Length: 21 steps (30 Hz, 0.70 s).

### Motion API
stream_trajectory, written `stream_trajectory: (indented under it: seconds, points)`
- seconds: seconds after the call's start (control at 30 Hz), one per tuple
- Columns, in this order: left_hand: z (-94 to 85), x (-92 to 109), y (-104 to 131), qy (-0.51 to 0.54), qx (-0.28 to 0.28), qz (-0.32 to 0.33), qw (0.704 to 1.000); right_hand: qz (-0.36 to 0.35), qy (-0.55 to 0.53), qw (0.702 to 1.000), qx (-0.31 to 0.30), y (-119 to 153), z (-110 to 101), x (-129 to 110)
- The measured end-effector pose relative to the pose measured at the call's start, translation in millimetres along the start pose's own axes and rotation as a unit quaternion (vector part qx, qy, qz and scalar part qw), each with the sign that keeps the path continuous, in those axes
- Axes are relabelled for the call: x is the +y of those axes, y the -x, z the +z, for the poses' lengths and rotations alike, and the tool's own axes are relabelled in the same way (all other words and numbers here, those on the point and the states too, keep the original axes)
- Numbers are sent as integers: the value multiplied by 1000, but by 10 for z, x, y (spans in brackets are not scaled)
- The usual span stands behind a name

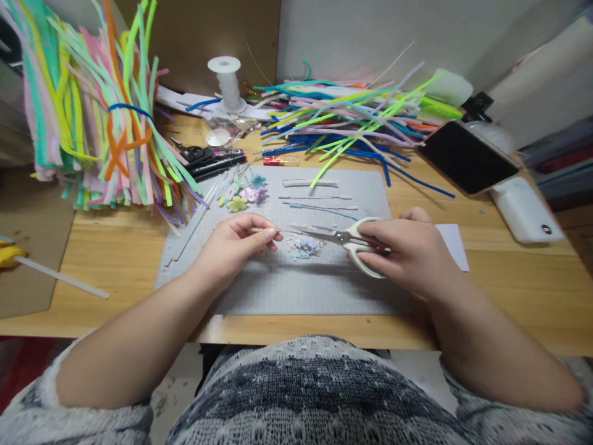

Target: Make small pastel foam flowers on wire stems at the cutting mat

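My left hand (248, 240) is closed, thumb against fingers, on a thin pale pipe cleaner (257, 230), mostly hidden by the fingers. White-handled scissors (345, 237) are held by the handles in my right hand (407, 247). Their blades are slightly apart and point left, the tips just short of my left fingertips. Below the blades a small heap of pastel fluff clippings (306, 247) lies on the grey cutting mat (287, 290). Several thin trimmed pipe cleaners (319, 198) lie beyond the scissors. Small fuzzy flowers (238, 203) in yellow, lilac and blue sit beyond my left hand.
A tied bundle of pipe cleaners (125, 123) stands back left; a loose pile (343, 114) lies at the back. Nearby are a spool (227, 83), black pens (215, 167) and clear sticks (197, 213). A phone (467, 157) and white power bank (525, 210) rest at right.
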<state>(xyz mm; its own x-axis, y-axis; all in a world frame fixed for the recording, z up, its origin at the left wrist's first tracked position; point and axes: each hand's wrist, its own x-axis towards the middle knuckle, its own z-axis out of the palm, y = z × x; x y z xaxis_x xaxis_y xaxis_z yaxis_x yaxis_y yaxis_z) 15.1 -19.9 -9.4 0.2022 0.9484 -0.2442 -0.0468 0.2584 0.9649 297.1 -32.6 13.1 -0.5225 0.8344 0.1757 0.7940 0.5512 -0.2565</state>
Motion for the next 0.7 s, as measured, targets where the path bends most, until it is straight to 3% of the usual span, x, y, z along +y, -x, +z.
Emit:
stream_trajectory:
  seconds: [0.23,0.7]
  points:
    - [17,18,46,-134,59,68,987,14,34,998,42,14,-29,0]
    - [25,45,68,-133,37,43,989,-62,158,985,44,21,44,-37]
